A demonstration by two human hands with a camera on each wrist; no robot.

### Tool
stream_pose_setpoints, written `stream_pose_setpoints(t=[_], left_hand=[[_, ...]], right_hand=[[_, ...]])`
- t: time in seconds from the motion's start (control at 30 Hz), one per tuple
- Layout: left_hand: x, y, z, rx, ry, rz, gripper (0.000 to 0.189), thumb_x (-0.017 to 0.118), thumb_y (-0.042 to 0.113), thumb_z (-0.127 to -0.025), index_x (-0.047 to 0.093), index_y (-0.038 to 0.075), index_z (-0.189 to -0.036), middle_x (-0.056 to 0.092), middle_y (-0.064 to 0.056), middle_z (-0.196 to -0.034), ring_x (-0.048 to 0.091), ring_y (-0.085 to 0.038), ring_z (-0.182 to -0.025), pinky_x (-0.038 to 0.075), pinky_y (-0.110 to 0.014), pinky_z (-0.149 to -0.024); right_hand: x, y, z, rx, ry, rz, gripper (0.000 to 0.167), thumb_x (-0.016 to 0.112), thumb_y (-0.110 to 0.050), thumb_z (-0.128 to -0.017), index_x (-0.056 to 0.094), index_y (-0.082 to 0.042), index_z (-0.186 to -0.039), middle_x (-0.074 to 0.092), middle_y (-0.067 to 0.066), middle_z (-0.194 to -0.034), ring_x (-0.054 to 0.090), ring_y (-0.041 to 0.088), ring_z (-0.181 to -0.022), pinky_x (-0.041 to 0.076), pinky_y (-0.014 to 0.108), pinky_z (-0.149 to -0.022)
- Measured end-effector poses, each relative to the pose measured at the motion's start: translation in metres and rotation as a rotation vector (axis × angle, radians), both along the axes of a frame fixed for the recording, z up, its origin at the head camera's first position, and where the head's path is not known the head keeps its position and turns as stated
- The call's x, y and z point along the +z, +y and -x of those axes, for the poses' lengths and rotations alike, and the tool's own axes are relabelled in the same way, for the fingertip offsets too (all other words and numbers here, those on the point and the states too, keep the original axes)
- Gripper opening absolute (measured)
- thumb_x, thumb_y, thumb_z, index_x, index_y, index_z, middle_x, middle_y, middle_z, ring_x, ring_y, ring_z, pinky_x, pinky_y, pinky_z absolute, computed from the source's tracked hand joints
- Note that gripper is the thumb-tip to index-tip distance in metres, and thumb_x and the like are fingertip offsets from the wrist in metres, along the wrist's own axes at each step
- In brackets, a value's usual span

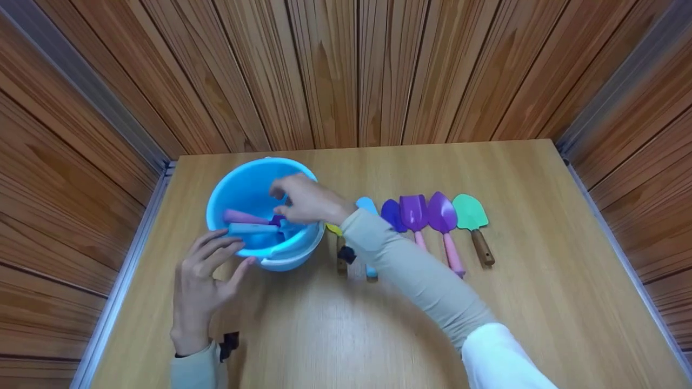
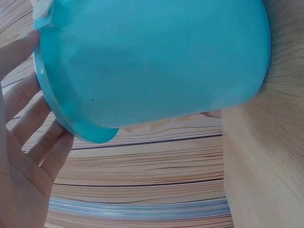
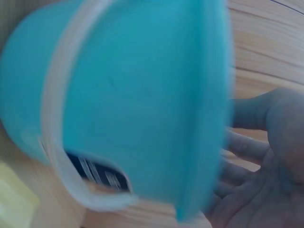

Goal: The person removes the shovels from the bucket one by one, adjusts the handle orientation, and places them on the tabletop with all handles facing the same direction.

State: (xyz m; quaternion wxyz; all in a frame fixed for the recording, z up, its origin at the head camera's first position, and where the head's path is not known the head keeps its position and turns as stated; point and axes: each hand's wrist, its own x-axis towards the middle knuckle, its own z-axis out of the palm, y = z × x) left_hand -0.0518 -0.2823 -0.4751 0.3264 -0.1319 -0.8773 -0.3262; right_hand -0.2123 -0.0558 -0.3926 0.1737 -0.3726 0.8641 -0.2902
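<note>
A blue bucket (image 1: 216, 186) stands at the back left of the table, its pale handle (image 3: 54, 114) hanging down the outside. Inside it lie a tool with a pink-purple handle (image 1: 243, 217) and one with a light blue handle (image 1: 251, 229). My left hand (image 1: 203, 275) touches the near-left rim with spread, nearly straight fingers (image 2: 35, 116). Over the bucket's mouth is my right hand (image 1: 305, 197), thumb and fingers apart and nothing seen between them. In the right wrist view the bucket's rim hides its fingertips.
Toy shovels lie in a row right of the bucket: a yellow one (image 1: 334, 229), a light blue one (image 1: 367, 204), a dark blue one (image 1: 393, 215), two purple ones with pink handles (image 1: 443, 213) and a green one (image 1: 471, 212). My right forearm covers several handles. Wood-panelled walls (image 1: 335, 70) enclose the table.
</note>
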Motion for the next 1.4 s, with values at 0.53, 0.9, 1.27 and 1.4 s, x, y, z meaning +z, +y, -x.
stream_pose_setpoints(t=[0.53, 0.9, 1.27, 1.4], left_hand=[[-0.002, 0.002, 0.005, -0.063, 0.066, 0.000, 0.042, 0.097, 0.012, -0.076, 0.084, 0.011, -0.116, 0.081, -0.005, -0.119, 0.069, -0.031, -0.127, 0.045, -0.023, -0.118], [-0.002, -0.003, 0.003, -0.031, 0.051, 0.016, 0.042, 0.096, 0.015, -0.078, 0.084, 0.013, -0.118, 0.081, -0.006, -0.119, 0.068, -0.027, -0.130, 0.044, -0.021, -0.118], [-0.001, -0.002, 0.003, -0.028, 0.043, 0.021, 0.039, 0.096, 0.015, -0.078, 0.083, 0.007, -0.114, 0.081, -0.006, -0.118, 0.068, -0.029, -0.129, 0.044, -0.020, -0.117], [0.000, -0.004, 0.002, -0.015, 0.021, 0.020, 0.038, 0.095, 0.018, -0.079, 0.084, 0.010, -0.115, 0.081, -0.003, -0.119, 0.068, -0.029, -0.129, 0.053, -0.036, -0.113]], right_hand=[[-0.032, -0.068, -0.005, 0.049, -0.115, -0.200, 0.044, 0.063, -0.039, -0.107, 0.054, -0.028, -0.148, 0.067, -0.004, -0.136, 0.061, 0.019, -0.130, 0.046, 0.049, -0.122], [-0.034, -0.079, -0.001, 0.076, -0.156, -0.226, 0.042, 0.069, -0.034, -0.103, 0.056, -0.028, -0.143, 0.065, -0.004, -0.134, 0.059, 0.019, -0.129, 0.043, 0.050, -0.124], [-0.020, -0.059, 0.002, 0.101, -0.021, -0.186, 0.027, 0.073, -0.031, -0.102, 0.067, -0.017, -0.124, 0.069, -0.001, -0.105, 0.064, 0.016, -0.099, 0.057, 0.039, -0.100], [-0.010, -0.050, 0.002, 0.086, 0.065, -0.189, 0.028, 0.077, -0.031, -0.100, 0.069, -0.014, -0.122, 0.064, 0.001, -0.099, 0.060, 0.018, -0.094, 0.055, 0.035, -0.091]])
